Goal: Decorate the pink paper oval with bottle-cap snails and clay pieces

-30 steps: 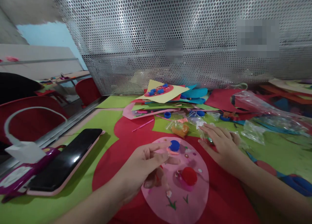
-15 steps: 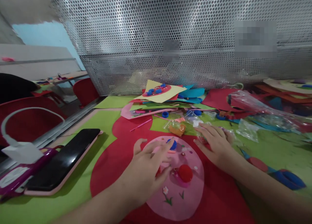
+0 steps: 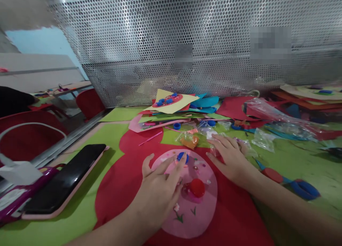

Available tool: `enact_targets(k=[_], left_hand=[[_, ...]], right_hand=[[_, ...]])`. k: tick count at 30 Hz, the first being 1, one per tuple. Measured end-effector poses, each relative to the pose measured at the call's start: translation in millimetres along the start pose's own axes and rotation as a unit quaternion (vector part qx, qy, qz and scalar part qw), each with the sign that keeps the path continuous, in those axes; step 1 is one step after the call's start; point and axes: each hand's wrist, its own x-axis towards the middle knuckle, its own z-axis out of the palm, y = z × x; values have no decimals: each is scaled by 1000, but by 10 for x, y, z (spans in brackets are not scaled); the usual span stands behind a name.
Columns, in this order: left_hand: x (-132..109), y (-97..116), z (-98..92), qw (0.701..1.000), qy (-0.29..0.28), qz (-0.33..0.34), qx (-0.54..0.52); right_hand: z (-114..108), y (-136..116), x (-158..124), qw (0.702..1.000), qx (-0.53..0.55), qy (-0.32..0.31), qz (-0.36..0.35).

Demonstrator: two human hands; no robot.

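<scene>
The pink oval (image 3: 199, 217) lies near the middle of the green table (image 3: 299, 224), on the large red paper (image 3: 114, 189). The left hand (image 3: 157, 192) is over the oval's left half, palm down, fingers spread; one fingertip meets the blue cap (image 3: 183, 158) at the far end, apparently pressing it. The right hand (image 3: 229, 162) is to the right of the oval, fingers slightly apart, over small clear bags (image 3: 245, 148); no part is seen held between its fingers.

Progress: the oval appears partly decorated. In place are the blue cap, the red cap (image 3: 197, 188) right of centre, a small flower (image 3: 176, 207), green leaves (image 3: 179, 217) and scattered dots on the far half. The near end and right margin are mostly bare. Whether further parts are due there cannot be determined. Loose stock remains on the far side: an orange bag (image 3: 189, 140) and a blue ring (image 3: 176, 126).

Visibility limits: the left hand covers part of the oval — anything beneath the palm cannot be checked. The contact between fingertip and blue cap is viewed from above only, so firm pressure is not confirmed. The bag contents under the right hand are indistinct. Both forearms are cut off by the frame.
</scene>
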Motion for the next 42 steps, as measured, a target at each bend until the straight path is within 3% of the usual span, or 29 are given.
enact_targets(k=[9,17,23,26,29,32,37,42], left_hand=[[28,31,-27,1000,-15,-21,-2],[51,67,-7,999,7,-52,-10],[64,-12,-111,990,29,-121,-66],[52,-62,-203,970,29,-164,-179],[61,-75,-266,913,-3,-207,-351],[86,-34,-259,867,1,-211,-451],[89,78,-168,865,1,-182,-467],[48,104,-126,852,-29,-162,-497]], right_hand=[[11,-10,-7,1000,-18,-14,3],[22,-6,-8,1000,-16,-5,-4],[46,16,-11,1000,-9,-3,-7],[9,-2,-6,1000,7,9,-7],[-122,-106,-9,999,39,13,-24],[-287,-278,-46,993,82,-3,-79],[-392,-469,-125,980,132,-20,-150],[-373,-478,-140,979,130,-27,-155]])
